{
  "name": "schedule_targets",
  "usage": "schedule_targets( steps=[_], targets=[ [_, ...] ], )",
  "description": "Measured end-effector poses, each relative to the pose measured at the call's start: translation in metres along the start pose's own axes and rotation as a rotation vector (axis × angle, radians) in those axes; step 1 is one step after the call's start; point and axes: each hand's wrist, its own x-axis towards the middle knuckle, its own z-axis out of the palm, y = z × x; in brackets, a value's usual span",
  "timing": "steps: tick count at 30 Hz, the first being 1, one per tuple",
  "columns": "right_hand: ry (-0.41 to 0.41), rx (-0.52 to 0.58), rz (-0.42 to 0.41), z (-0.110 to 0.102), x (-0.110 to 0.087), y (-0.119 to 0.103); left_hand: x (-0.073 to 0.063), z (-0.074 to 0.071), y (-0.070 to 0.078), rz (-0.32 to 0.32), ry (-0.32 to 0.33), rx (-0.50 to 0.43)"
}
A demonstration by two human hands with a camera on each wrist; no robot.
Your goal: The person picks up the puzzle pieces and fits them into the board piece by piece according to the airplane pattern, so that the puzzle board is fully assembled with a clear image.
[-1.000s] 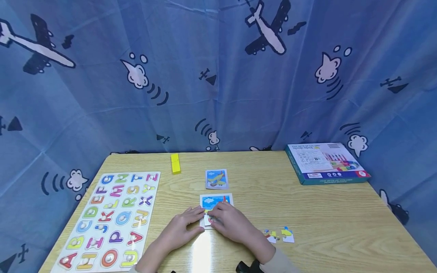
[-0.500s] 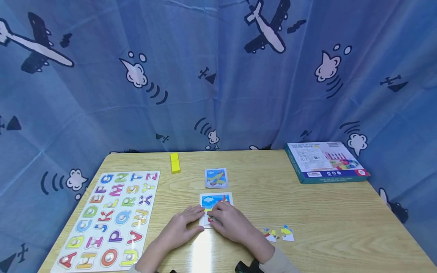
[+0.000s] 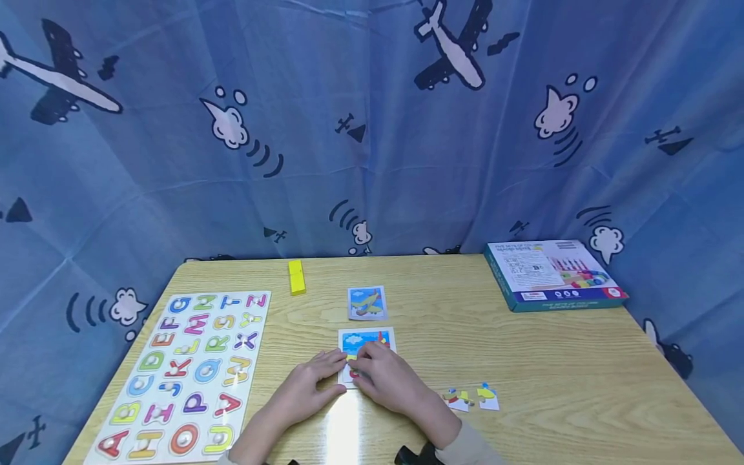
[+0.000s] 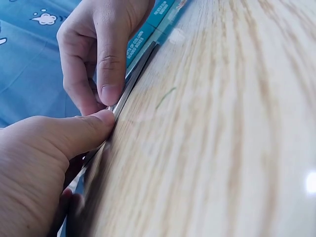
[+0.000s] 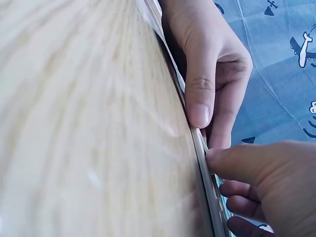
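A small picture puzzle (image 3: 363, 337) with blue sky, a cloud and a white border lies in the middle of the table. On its left side my left hand (image 3: 310, 385) rests, fingertips at the border and thumb near the lower corner. My right hand (image 3: 391, 380) has bent fingers over the puzzle's lower right and pinches a puzzle piece, mostly hidden under the fingers. The thumbs of the left hand (image 4: 37, 153) and right hand (image 4: 111, 44) come close together in the left wrist view. Behind the puzzle lies a card (image 3: 367, 303) with a yellow plane.
Two loose puzzle pieces (image 3: 488, 398) lie right of the right forearm. A white alphabet board (image 3: 240, 420) covers the table's left side. At the back are a yellow block (image 3: 297, 278) and, to the right, a flat box (image 3: 558, 278). Blue curtain (image 3: 372, 161) hangs behind.
The right hand has shifted slightly left over the puzzle. The left hand stays at the puzzle's left side, and the loose pieces lie where they were on the table.
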Motion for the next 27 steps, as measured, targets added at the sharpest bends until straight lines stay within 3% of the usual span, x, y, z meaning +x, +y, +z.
schedule_targets(
  steps=[5,12,20,23,27],
  targets=[
    [0.020,-0.028,-0.034,0.0007,-0.0011,0.0004,-0.0004,-0.0010,0.0017,0.017,-0.007,0.051],
    [0.029,-0.051,-0.044,0.0021,-0.0023,-0.0012,-0.0003,-0.0018,0.0050,0.100,-0.003,0.194],
    [0.035,-0.044,-0.027,0.0035,-0.0013,-0.0021,-0.0004,-0.0002,0.0039,0.127,0.025,0.202],
    [-0.001,0.010,0.006,0.0026,-0.0019,-0.0019,-0.0004,0.0019,0.0021,0.191,0.078,0.201],
    [-0.036,0.068,0.039,0.0019,-0.0032,-0.0006,0.0002,0.0056,0.0018,0.323,0.149,0.231]
  ],
)
